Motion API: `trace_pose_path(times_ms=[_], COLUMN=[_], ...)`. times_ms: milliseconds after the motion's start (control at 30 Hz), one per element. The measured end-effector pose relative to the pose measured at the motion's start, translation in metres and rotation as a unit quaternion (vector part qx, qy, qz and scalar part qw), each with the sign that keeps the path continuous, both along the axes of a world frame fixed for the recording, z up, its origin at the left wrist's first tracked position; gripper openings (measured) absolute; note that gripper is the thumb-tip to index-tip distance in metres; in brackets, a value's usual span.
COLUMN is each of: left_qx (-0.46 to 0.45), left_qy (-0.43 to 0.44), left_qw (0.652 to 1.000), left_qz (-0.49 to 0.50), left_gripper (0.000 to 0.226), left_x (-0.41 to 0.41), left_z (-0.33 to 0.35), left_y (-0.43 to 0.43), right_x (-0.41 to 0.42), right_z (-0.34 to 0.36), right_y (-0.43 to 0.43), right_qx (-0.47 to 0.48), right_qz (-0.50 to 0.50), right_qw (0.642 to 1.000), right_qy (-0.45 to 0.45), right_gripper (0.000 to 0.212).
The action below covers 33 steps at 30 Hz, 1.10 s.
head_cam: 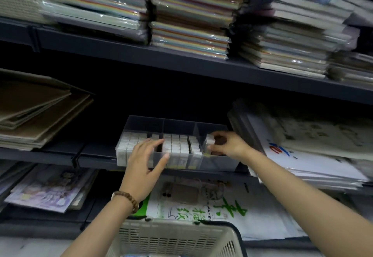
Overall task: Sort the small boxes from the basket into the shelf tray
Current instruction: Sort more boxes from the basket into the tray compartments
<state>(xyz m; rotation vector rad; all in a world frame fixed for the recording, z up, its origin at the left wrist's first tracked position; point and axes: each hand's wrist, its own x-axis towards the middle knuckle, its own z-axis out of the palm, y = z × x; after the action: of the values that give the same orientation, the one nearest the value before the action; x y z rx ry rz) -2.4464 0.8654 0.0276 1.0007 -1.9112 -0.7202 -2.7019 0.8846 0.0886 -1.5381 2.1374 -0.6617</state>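
A clear plastic shelf tray (220,164) with dividers sits on the middle shelf, its left and middle compartments packed with rows of small white boxes (177,145). My right hand (226,144) pinches a small white box (210,141) at the left end of the tray's right compartment. My left hand (145,159) hovers over the tray's front with fingers spread and relaxed, holding nothing. A cream slotted basket (177,238) stands at the bottom of the view below my arms; its contents are barely visible.
Stacks of wrapped coloured paper (189,14) fill the upper shelf. Brown cardboard sheets (40,111) lie left of the tray, white paper packs (314,151) right of it. Printed packs (201,202) lie on the lower shelf.
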Motion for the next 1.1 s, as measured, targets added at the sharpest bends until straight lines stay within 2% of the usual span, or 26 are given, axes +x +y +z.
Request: trace_pose_path(times_ms=[133, 267, 367, 500, 567, 667, 800, 900, 1000, 1100], left_qx=[-0.010, -0.011, -0.013, -0.030, -0.043, -0.052, -0.036, -0.013, 0.120, 0.246], left_qy=[-0.054, -0.048, -0.064, -0.080, -0.089, -0.110, -0.114, -0.127, -0.208, -0.298], left_qw=[0.998, 0.999, 0.998, 0.996, 0.995, 0.993, 0.992, 0.989, 0.961, 0.905], left_qz=[0.014, 0.014, 0.023, 0.019, 0.011, -0.002, -0.025, -0.068, -0.134, -0.178], left_gripper=[0.051, 0.051, 0.055, 0.057, 0.058, 0.059, 0.061, 0.059, 0.067, 0.061], left_x=[0.003, 0.003, 0.003, 0.004, 0.005, 0.010, 0.022, 0.035, 0.049, 0.059], left_z=[-0.011, -0.013, -0.014, -0.013, -0.011, -0.008, -0.007, -0.020, -0.055, -0.112], left_y=[-0.003, -0.003, -0.002, -0.001, -0.001, 0.003, 0.016, 0.036, 0.060, 0.086], right_x=[0.010, 0.009, 0.006, 0.006, 0.007, 0.014, 0.024, 0.029, 0.041, 0.056], right_z=[-0.016, -0.017, -0.009, -0.007, -0.007, -0.003, 0.005, 0.003, -0.034, -0.113], right_y=[-0.011, -0.014, -0.014, -0.015, -0.013, -0.006, 0.025, 0.064, 0.097, 0.124], right_qx=[0.020, 0.044, 0.076, 0.106, 0.102, 0.056, -0.081, -0.160, -0.091, 0.097], right_qz=[-0.027, -0.064, -0.052, -0.039, -0.041, -0.045, -0.035, 0.000, 0.012, 0.016], right_qw=[0.999, 0.993, 0.986, 0.983, 0.987, 0.994, 0.986, 0.971, 0.962, 0.958], right_qy=[-0.003, -0.087, -0.141, -0.146, -0.117, -0.081, -0.142, -0.177, -0.256, -0.270], right_gripper=[0.052, 0.048, 0.049, 0.054, 0.051, 0.044, 0.045, 0.028, 0.010, 0.016])
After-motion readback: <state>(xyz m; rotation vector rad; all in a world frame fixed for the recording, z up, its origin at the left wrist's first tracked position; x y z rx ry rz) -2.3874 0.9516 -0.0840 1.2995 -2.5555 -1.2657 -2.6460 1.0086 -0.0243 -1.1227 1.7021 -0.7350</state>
